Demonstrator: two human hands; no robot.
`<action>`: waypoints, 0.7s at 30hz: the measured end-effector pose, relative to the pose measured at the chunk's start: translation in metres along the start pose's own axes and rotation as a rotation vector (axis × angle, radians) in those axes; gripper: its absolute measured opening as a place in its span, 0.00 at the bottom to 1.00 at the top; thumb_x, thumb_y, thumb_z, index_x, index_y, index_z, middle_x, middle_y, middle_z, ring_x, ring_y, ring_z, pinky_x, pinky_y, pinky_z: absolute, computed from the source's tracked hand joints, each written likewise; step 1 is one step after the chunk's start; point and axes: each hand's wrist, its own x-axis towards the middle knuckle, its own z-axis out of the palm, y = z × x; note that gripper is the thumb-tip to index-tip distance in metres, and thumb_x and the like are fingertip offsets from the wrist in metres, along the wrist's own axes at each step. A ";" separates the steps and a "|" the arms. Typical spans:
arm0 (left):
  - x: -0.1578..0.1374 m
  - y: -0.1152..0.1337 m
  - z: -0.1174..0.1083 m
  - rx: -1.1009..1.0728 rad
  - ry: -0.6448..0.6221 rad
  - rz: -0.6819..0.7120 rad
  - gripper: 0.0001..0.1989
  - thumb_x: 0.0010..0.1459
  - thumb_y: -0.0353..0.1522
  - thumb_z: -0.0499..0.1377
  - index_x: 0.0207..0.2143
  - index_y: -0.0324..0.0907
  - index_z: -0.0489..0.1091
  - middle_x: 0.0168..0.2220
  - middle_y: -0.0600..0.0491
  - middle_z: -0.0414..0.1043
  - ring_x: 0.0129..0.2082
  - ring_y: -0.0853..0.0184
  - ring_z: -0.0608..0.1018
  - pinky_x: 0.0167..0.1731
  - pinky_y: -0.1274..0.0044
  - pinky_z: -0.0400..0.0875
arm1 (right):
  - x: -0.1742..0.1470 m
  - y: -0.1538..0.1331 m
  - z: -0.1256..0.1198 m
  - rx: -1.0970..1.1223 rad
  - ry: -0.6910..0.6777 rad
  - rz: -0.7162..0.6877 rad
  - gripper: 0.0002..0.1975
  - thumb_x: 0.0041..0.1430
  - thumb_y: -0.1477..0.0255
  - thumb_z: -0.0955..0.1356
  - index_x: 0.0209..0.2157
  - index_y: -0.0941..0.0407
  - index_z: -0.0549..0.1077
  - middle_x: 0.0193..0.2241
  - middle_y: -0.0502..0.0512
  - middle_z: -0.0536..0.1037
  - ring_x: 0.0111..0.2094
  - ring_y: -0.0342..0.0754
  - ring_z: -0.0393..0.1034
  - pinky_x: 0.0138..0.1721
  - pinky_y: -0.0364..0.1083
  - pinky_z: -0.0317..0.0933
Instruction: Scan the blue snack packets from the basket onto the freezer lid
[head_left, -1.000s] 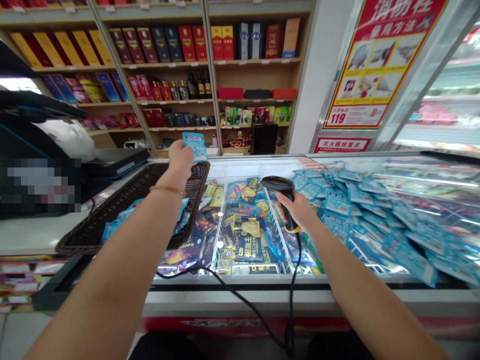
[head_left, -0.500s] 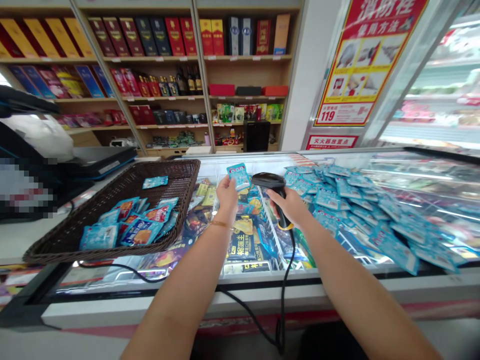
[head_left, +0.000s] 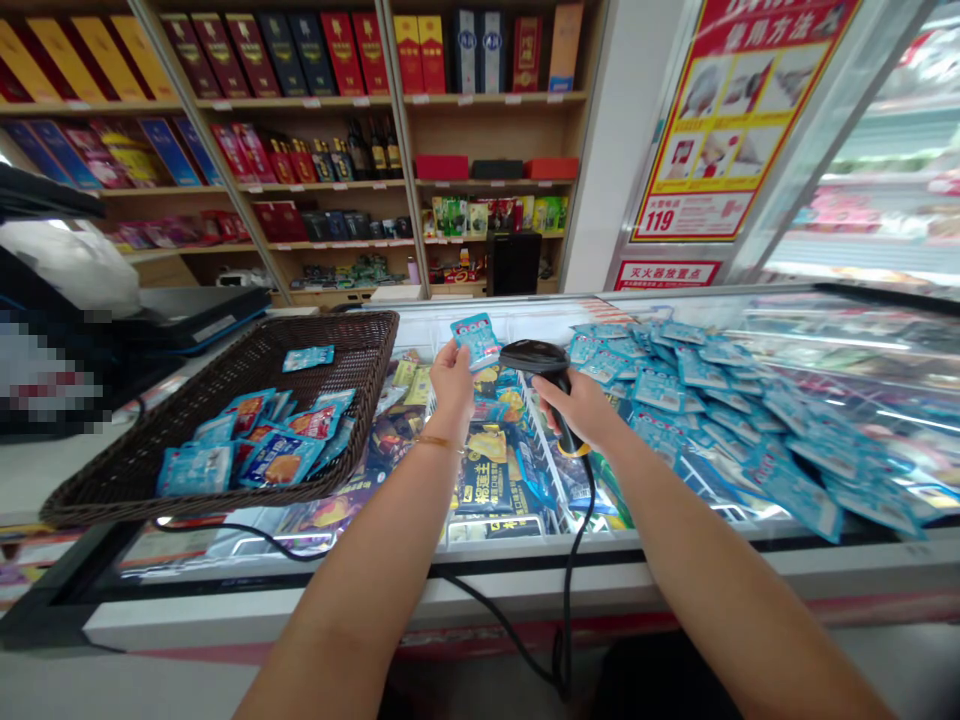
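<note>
My left hand (head_left: 451, 382) pinches a small light-blue snack packet (head_left: 477, 338) by its lower left side, up over the freezer. Just right of it, my right hand (head_left: 579, 405) is wrapped round the handle of a black barcode scanner (head_left: 536, 356). The scanner's head points left at the packet, with a small gap between them. From the handle a black cable runs down past the freezer's front edge. To the right lies a large heap of similar blue packets (head_left: 701, 375) on the glass. A brown wicker basket (head_left: 384, 350) on the left holds several blue packets.
Under the glass, the chest freezer (head_left: 525, 585) holds bagged frozen goods (head_left: 487, 470) in wire baskets. A dark scale-like device (head_left: 202, 315) stands behind the basket at left. Shelves of boxes and bottles (head_left: 300, 175) line the back wall, beside a red and yellow poster (head_left: 739, 130).
The packet in my left hand has tilted slightly and its lower right corner now shows pinkish light. Both hands stay in nearly the same place; the view has shifted slightly.
</note>
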 end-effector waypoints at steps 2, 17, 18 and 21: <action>0.000 0.001 -0.001 0.017 -0.005 0.001 0.18 0.54 0.39 0.66 0.47 0.44 0.76 0.38 0.52 0.78 0.37 0.68 0.80 0.37 0.77 0.76 | 0.000 0.001 0.000 -0.002 -0.004 0.002 0.18 0.57 0.56 0.70 0.28 0.54 0.64 0.16 0.46 0.69 0.13 0.41 0.63 0.14 0.42 0.58; 0.005 -0.010 0.061 0.033 -0.009 -0.421 0.15 0.54 0.25 0.62 0.44 0.46 0.73 0.27 0.58 0.73 0.26 0.74 0.76 0.41 0.73 0.75 | 0.018 0.001 -0.056 0.178 0.375 0.113 0.19 0.54 0.55 0.73 0.30 0.53 0.65 0.18 0.47 0.72 0.13 0.42 0.64 0.11 0.42 0.59; 0.007 -0.016 0.076 0.044 -0.030 -0.414 0.15 0.53 0.25 0.62 0.44 0.45 0.72 0.27 0.58 0.73 0.25 0.74 0.75 0.40 0.73 0.75 | 0.018 0.001 -0.064 0.184 0.424 0.110 0.18 0.54 0.55 0.73 0.30 0.53 0.65 0.18 0.47 0.72 0.13 0.43 0.64 0.11 0.42 0.59; 0.012 -0.041 0.128 0.108 -0.105 -0.399 0.14 0.53 0.25 0.62 0.43 0.44 0.72 0.28 0.56 0.75 0.26 0.73 0.77 0.38 0.74 0.75 | 0.017 -0.001 -0.079 0.204 0.544 0.102 0.17 0.56 0.55 0.71 0.32 0.52 0.65 0.18 0.47 0.72 0.13 0.44 0.65 0.12 0.43 0.61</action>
